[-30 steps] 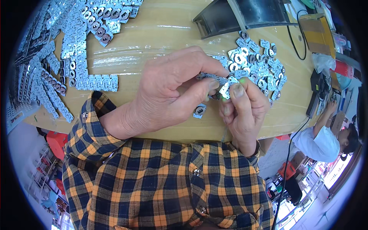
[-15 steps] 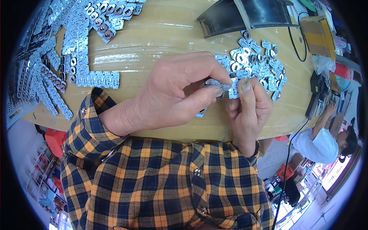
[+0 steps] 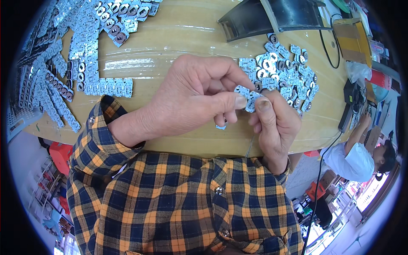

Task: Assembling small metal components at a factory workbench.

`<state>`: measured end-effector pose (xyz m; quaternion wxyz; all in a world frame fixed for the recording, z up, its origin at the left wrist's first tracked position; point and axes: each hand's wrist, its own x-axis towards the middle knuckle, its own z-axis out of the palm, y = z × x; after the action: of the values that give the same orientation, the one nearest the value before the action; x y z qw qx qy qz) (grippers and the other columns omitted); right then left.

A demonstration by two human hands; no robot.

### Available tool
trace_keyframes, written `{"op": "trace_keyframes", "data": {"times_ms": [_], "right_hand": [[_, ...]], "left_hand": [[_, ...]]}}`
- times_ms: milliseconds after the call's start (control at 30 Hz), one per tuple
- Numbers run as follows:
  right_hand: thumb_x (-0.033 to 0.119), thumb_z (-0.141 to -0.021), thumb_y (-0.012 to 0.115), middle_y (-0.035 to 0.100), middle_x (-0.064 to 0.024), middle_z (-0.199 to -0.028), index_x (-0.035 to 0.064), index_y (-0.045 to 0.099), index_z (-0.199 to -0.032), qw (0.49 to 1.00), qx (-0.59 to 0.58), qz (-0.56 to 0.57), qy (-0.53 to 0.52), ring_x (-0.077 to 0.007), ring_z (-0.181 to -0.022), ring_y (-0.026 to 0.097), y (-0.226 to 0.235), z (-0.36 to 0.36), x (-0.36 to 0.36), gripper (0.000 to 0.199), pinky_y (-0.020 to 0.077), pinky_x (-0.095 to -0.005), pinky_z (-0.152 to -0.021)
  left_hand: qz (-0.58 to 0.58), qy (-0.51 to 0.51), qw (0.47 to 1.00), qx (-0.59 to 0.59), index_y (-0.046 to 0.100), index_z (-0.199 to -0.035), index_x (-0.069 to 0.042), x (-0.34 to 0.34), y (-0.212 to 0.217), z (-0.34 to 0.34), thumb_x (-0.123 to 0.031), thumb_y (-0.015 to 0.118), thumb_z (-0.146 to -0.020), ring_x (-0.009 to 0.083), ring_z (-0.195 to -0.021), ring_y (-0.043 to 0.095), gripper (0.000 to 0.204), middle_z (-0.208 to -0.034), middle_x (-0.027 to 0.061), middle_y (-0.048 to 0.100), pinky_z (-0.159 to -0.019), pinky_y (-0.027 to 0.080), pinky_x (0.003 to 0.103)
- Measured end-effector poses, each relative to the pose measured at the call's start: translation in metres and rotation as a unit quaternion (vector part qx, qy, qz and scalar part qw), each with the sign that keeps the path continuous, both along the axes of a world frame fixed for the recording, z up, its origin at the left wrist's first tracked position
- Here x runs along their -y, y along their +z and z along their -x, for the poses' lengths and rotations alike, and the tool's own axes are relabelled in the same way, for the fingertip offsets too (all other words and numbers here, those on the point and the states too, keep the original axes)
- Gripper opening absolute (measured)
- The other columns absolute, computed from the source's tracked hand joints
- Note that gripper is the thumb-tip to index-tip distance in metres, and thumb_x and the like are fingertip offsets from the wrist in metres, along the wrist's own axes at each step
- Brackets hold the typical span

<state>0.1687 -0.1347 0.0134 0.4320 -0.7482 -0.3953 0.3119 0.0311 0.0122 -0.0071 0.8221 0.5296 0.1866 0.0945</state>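
— Over the near edge of the tabletop [image 3: 170, 46], what have you got hold of?

— A small silver metal plate [image 3: 248, 97], pinched between both my hands. My left hand [image 3: 191, 102] is curled over it, thumb pressed against one end and the other fingers folded in. My right hand [image 3: 274, 123] has its thumb on the other end, fingers closed underneath. Both are shut on that one piece, held just above the wood rather than resting on it.

— How much is done, would you say?

— Quite a lot, I judge. Off to my left lie long strips of joined plates [image 3: 51, 102], several side by side, and a short row [image 3: 108, 87] just beyond my left cuff. More strips [image 3: 114, 21] run along the far left. Those look like worked pieces.

— And what is left?

— A loose pile of single plates [image 3: 282, 72] sits just past my right fingers, near the dark tray [image 3: 272, 17]. That heap looks like what remains, so I'd put myself past the middle but not close to finished. One stray piece [image 3: 221, 126] lies on the tabletop below my hands.

— Is the plate bent or joined to anything?

— I cannot tell; my thumbs cover most of it.
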Motion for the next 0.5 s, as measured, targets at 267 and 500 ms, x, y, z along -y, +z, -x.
{"op": "trace_keyframes", "data": {"times_ms": [267,500], "right_hand": [[0.022,-0.099,0.056,0.054,0.0007,-0.061,-0.0003,0.061,-0.086,0.992,0.092,-0.051,0.064,-0.0024,-0.048,0.043,-0.009,0.001,-0.001,0.027,0.0312,-0.0202,-0.044],[0.020,-0.100,0.055,0.053,-0.0009,-0.060,0.0041,0.054,-0.077,0.834,-0.540,-0.099,-0.057,-0.0049,-0.041,0.039,0.000,0.010,-0.004,0.028,0.0308,-0.0200,-0.041]], "left_hand": [[0.025,0.009,1.000,-0.006,0.064,-0.111,0.005,0.000,-0.002,-0.002,-0.004,0.066,-0.090,0.0103,-0.064,0.067,0.023,-0.080,0.0078,0.068,-0.054,0.054,0.020],[0.202,-0.032,0.978,0.041,0.063,-0.111,0.008,-0.006,-0.002,-0.001,-0.003,0.061,-0.093,0.0131,-0.067,0.068,0.021,-0.082,0.0115,0.068,-0.060,0.059,0.024]]}}
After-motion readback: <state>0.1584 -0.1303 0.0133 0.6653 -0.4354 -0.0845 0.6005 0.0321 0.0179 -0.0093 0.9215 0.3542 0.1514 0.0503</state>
